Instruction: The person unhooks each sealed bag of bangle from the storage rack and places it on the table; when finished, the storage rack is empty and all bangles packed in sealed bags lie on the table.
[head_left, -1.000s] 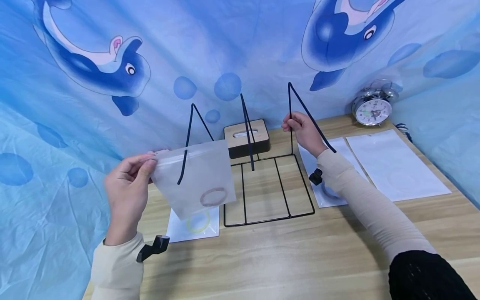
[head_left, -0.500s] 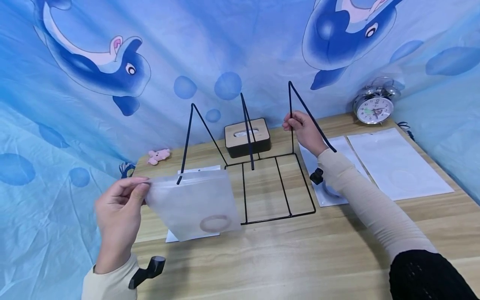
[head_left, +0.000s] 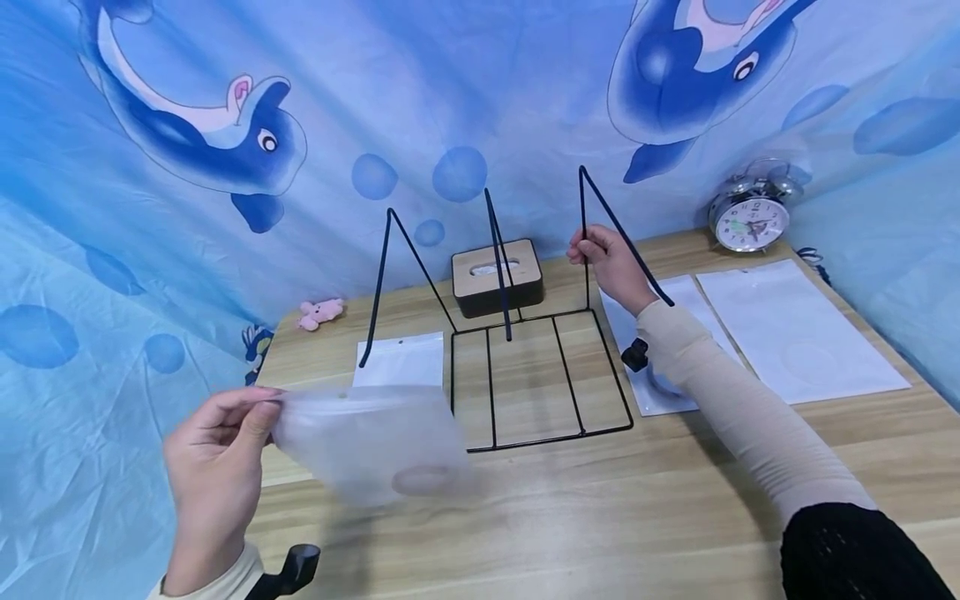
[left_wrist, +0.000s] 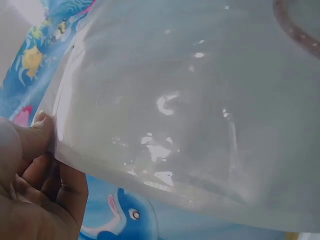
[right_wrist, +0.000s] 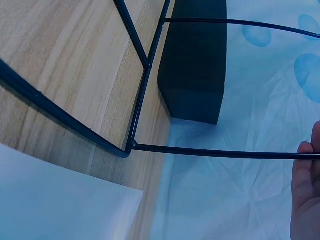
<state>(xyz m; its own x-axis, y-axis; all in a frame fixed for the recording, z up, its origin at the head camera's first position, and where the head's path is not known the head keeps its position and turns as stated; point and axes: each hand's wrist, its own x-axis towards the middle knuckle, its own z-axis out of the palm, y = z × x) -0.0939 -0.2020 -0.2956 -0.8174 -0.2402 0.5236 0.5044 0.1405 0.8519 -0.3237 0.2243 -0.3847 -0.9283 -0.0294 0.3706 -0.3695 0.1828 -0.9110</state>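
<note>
My left hand (head_left: 217, 475) pinches the top corner of a translucent zip bag (head_left: 360, 437) between thumb and fingers. A pinkish-brown ring (head_left: 422, 480) shows near the bag's far bottom corner, and a beaded stretch of the ring (left_wrist: 296, 31) shows in the left wrist view. The bag hangs tilted over the table, below the tip of the left slanting arm of a black wire rack (head_left: 525, 442). With my right hand (head_left: 611, 262) I hold the rack's right rear upright. Its three slanting arms carry nothing.
Behind the rack stands a wood-topped tissue box (head_left: 472, 300). A white bag (head_left: 399, 360) lies left of the rack, partly covered by the held bag. Another two, a nearer bag (head_left: 705, 321) and a larger bag (head_left: 810, 333), lie right. An alarm clock (head_left: 752, 223) and pink figurine (head_left: 320, 313) stand behind.
My left hand has moved down and left, and the bag has slid off the rack's left arm. The figurine and the bag beneath have come into view. My right hand keeps its hold.
</note>
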